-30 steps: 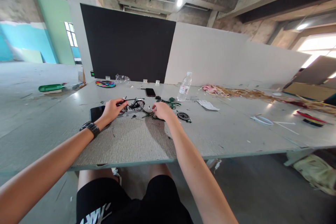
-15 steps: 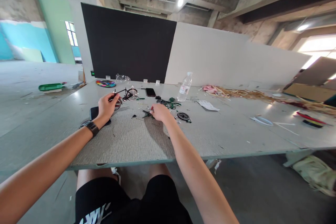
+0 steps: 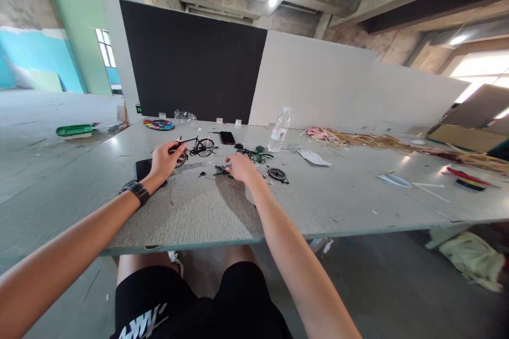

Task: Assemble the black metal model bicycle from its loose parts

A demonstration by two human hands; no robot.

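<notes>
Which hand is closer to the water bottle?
Right. The right hand lies in front of the water bottle, slightly to its left. The left hand is farther left, holding the little bicycle.

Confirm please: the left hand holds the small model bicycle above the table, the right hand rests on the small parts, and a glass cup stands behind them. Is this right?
One detail is wrong. Behind them stands a clear plastic water bottle, not a glass cup, as the head view shows. The left hand holds the model bicycle, and the right hand rests on the small parts on the table.
</notes>
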